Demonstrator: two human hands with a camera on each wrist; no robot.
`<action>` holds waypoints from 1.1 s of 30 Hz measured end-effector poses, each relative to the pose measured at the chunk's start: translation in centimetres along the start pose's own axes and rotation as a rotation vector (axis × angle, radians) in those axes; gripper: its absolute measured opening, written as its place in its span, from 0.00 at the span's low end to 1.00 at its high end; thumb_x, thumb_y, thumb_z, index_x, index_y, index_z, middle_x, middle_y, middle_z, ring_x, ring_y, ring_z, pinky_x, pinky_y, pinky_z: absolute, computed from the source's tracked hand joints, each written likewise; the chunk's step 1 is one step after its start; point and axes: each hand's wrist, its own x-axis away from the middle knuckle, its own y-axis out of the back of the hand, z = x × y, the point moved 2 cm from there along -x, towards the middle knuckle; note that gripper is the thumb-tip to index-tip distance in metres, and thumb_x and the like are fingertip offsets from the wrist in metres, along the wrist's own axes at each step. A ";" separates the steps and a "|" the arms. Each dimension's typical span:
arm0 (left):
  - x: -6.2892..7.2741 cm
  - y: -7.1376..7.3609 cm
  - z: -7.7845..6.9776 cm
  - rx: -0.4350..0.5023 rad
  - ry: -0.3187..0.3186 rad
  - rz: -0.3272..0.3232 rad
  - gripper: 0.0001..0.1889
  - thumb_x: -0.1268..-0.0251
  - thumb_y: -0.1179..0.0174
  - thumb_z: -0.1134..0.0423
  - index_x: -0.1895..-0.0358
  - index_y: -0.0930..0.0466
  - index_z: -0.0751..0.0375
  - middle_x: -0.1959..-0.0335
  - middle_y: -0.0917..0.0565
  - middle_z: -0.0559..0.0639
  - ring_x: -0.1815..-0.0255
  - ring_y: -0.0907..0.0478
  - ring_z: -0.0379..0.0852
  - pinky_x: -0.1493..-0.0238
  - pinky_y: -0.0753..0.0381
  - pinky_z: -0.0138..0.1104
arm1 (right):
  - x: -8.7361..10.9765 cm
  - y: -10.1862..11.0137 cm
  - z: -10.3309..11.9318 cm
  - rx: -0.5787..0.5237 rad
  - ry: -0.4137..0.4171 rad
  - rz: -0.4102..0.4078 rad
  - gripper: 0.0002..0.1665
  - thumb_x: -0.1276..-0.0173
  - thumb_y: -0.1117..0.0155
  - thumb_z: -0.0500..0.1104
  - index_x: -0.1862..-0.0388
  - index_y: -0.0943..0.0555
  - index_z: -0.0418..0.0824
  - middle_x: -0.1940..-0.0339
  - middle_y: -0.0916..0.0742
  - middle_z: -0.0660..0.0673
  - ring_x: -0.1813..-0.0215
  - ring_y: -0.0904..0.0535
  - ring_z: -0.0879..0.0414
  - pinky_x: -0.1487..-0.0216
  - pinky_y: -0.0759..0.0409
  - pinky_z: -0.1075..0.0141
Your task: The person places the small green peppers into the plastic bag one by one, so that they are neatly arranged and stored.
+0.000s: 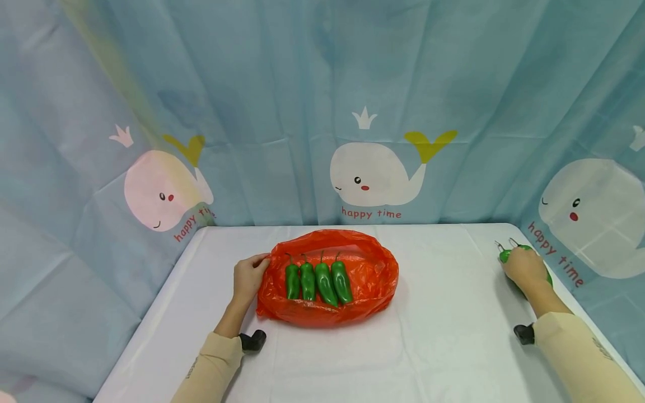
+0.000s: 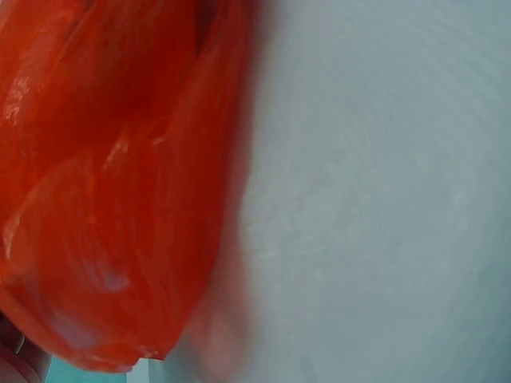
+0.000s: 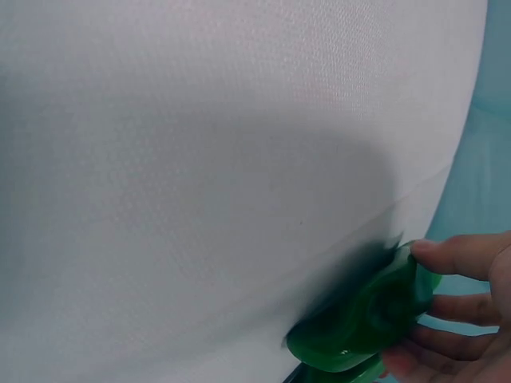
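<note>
A red plastic bag [image 1: 327, 320] lies spread wide on the table, with several green chili peppers [image 1: 325, 282] side by side inside it, stems toward the back. My left hand [image 1: 248, 278] pinches the bag's left rim between thumb and fingers. In the left wrist view the red plastic [image 2: 120, 239] covers most of that hand. Far to the right, my right hand [image 1: 526, 268] grips green peppers near the table's edge; two thin stems stick out past the fingers. Thumb and fingertips [image 3: 427, 249] press on a glossy green pepper [image 3: 359, 319] in the right wrist view, with another partly hidden under it.
A white cloth covers the table [image 1: 448, 313]. Behind and at both sides hangs a blue curtain [image 1: 282, 112] printed with white whales, close to the table's back and right edges. Dark wrist devices [image 1: 253, 340] sit at both cuffs.
</note>
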 end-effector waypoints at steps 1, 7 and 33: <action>0.0 0.0 0.0 0.000 0.002 0.002 0.14 0.31 0.42 0.61 0.50 0.15 0.66 0.53 0.13 0.63 0.50 0.17 0.57 0.46 0.17 0.48 | 0.0 0.0 0.0 -0.003 -0.007 0.005 0.21 0.33 0.45 0.37 0.60 0.27 0.13 0.61 0.21 0.17 0.61 0.22 0.27 0.59 0.22 0.38; 0.1 0.0 0.0 -0.003 0.005 0.001 0.14 0.31 0.42 0.61 0.50 0.15 0.65 0.53 0.13 0.62 0.52 0.17 0.57 0.47 0.17 0.48 | -0.2 -0.1 -0.2 -0.003 -0.027 0.022 0.22 0.33 0.45 0.37 0.59 0.27 0.13 0.62 0.21 0.18 0.64 0.23 0.32 0.59 0.21 0.40; 0.1 -0.1 0.2 0.007 0.013 -0.001 0.14 0.31 0.42 0.61 0.49 0.15 0.65 0.52 0.13 0.62 0.50 0.17 0.57 0.46 0.17 0.48 | -0.3 0.6 -0.1 -0.153 -0.109 0.111 0.27 0.38 0.37 0.43 0.56 0.30 0.17 0.66 0.24 0.27 0.68 0.28 0.42 0.71 0.26 0.56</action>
